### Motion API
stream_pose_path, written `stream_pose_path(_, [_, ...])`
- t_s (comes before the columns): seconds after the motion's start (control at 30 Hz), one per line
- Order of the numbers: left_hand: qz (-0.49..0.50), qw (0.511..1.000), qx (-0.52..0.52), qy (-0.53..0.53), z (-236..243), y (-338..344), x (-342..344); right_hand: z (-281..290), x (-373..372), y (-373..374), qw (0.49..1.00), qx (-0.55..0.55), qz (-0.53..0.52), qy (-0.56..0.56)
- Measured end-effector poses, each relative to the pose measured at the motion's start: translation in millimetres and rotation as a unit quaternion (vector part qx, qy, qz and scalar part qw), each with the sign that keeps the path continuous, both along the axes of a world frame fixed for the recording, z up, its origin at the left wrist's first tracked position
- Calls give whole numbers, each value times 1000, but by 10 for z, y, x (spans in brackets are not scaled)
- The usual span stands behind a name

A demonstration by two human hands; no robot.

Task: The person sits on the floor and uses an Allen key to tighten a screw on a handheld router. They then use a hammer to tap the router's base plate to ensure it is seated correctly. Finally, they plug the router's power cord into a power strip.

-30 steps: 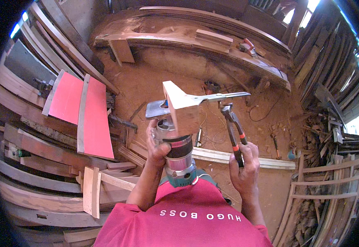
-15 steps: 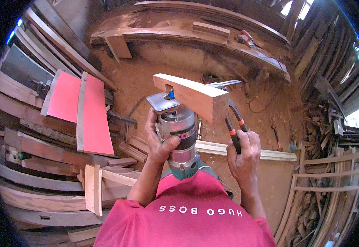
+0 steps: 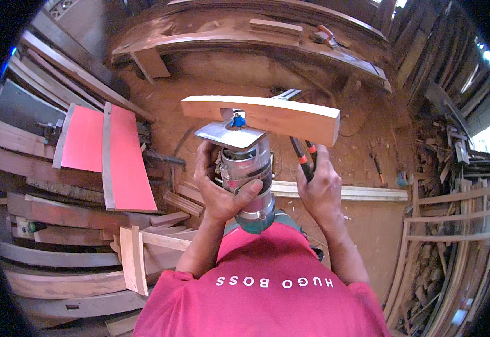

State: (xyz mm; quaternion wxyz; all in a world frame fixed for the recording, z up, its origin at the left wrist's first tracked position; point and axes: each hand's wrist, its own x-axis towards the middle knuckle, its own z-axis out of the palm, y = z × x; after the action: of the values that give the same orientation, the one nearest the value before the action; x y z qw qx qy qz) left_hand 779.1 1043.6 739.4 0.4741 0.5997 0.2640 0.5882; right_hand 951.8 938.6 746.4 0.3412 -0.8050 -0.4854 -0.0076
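Observation:
My left hand [image 3: 222,185] is wrapped round the body of a handheld router [image 3: 247,174], its green end toward me and its flat metal base plate [image 3: 231,135] facing away. A blue bit [image 3: 237,120] sticks out of the base beside a notch in a wooden block [image 3: 290,119]. The block lies across the view just beyond the plate; whether it touches the plate I cannot tell. My right hand [image 3: 320,182] is closed on the black-and-orange handles of a plier-like tool [image 3: 302,160]. Its far end is hidden behind the block, where a silver metal piece [image 3: 287,95] pokes out.
Ahead is a long dusty workbench [image 3: 200,40] bearing boards and a red-and-white power tool [image 3: 324,36]. Pink panels [image 3: 127,163] and stacked planks [image 3: 65,255] stand at the left. Wooden frames [image 3: 452,219] lean at the right, and a hammer-like tool [image 3: 378,171] lies on the floor.
The wooden block has turned to lie more squarely across the view and shifted left at its far end. My right hand and the plier handles moved left and away from me. The router tilted slightly.

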Motion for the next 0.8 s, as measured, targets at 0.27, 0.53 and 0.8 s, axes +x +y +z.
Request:
stream_pose_path(0.27, [-55, 995, -78, -25, 18, 46, -103, 50, 157, -167, 977, -18, 79, 200])
stream_pose_path(0.53, [-109, 988, -111, -11, 240, 114, -138, 68, 147, -299, 963, -28, 90, 252])
stream_pose_path(0.8, [-162, 979, -125, -16, 219, 185, -135, 27, 141, -384, 948, -35, 94, 303])
